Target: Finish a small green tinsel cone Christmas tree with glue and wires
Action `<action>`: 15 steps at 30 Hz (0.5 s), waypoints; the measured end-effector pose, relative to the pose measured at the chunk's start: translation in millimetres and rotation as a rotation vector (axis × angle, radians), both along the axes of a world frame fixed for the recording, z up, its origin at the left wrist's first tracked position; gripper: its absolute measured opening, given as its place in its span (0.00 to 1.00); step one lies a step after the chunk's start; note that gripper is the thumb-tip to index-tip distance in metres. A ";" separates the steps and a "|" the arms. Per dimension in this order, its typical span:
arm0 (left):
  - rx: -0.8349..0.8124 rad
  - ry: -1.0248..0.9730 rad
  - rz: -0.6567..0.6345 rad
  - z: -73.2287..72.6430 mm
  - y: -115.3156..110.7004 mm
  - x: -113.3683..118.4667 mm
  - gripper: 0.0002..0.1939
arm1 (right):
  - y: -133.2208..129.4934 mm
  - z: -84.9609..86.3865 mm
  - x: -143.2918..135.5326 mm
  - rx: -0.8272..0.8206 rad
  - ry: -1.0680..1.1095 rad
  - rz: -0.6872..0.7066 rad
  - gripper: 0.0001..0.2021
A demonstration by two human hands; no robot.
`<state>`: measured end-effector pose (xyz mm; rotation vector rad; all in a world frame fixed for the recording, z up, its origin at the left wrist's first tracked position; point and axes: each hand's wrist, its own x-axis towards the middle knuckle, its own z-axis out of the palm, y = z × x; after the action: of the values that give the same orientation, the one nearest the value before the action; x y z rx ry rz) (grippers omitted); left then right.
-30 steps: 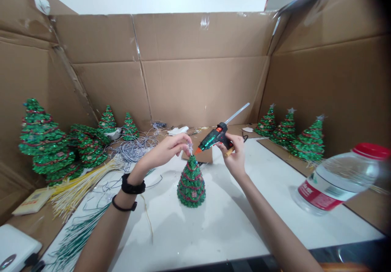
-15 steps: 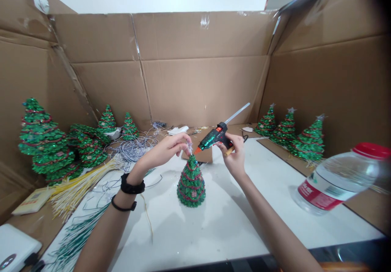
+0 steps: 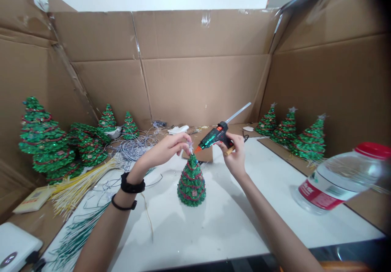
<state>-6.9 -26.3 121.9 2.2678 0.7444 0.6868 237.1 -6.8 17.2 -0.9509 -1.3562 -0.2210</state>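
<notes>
Pinching a small silver star [image 3: 190, 146] between thumb and fingertips, the left hand [image 3: 169, 148] hangs over the tip of a green tree [image 3: 192, 185]. From where I stand, the star is right at the top of that tree, though the fingers partly hide it and I can't tell whether it is fixed there. The tree stands upright on the white table [image 3: 222, 227], in the middle, between the two forearms.

The right hand [image 3: 235, 154] is closed around the handle of a glue gun [image 3: 212, 137], fingers wrapped and wrist raised off the table. Its orange nozzle [image 3: 199, 148] points down and leftward, just beside the treetop; whether they touch, I can't make out. A clear glue stick [image 3: 240, 112] pokes up from the back of the gun.

Two black bands [image 3: 132, 183] circle the left wrist. Over on the left, more trees [image 3: 50, 141] crowd the cardboard wall [image 3: 201, 84], with tangled silver wire [image 3: 134, 149], yellow stems [image 3: 76, 185] and green stems [image 3: 81, 233] lying nearer. On the right, three trees [image 3: 308, 141] wear stars of their own, and a red-capped bottle [image 3: 324, 194] stands in front of them, near the edge of my view.
</notes>
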 end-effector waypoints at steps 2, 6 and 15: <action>-0.001 -0.002 -0.001 0.2 0.3 0.0 0.08 | 0.3 -0.3 -0.2 0.011 -0.004 0.002 0.16; 0.000 -0.006 -0.007 0.9 0.1 0.0 0.07 | 0.1 -0.7 -0.7 0.015 0.002 0.008 0.16; -0.044 -0.024 -0.010 1.5 -1.3 1.7 0.07 | -1.3 1.0 -1.6 -0.031 0.025 0.004 0.18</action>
<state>-5.2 -27.5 123.4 2.2180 0.7289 0.6853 235.4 -8.1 18.2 -0.9737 -1.3418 -0.1856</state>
